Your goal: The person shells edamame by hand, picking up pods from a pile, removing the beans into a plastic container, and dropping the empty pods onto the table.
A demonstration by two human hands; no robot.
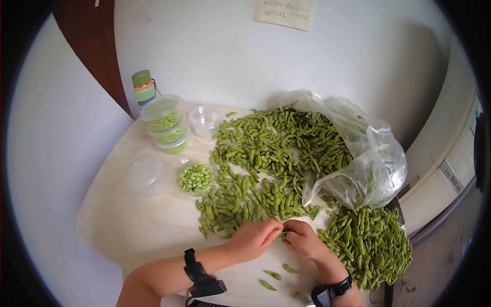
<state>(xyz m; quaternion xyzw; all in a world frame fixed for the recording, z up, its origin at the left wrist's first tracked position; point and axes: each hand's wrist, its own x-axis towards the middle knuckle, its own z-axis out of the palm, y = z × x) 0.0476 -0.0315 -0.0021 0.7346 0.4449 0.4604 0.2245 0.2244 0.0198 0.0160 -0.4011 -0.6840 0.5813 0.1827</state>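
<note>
My left hand (254, 240) and my right hand (306, 239) meet at the front edge of the spread of green pods (248, 197). Between their fingertips is a green pod (282, 236), pinched from both sides and partly hidden by the fingers. A few loose pods (272, 275) lie on the table just below the hands. Beyond my left hand, an open clear tub (195, 177) holds shelled green beans. Close to my right hand is a dense heap of pods (365, 248). Both wrists wear black straps with small devices.
Stacked lidded tubs of beans (171, 125) stand at the back left, near a green bottle (143, 87). An empty tub (205, 121) and a loose lid (148, 175) are beside them. A clear plastic bag (376, 163) with pods lies at the back right.
</note>
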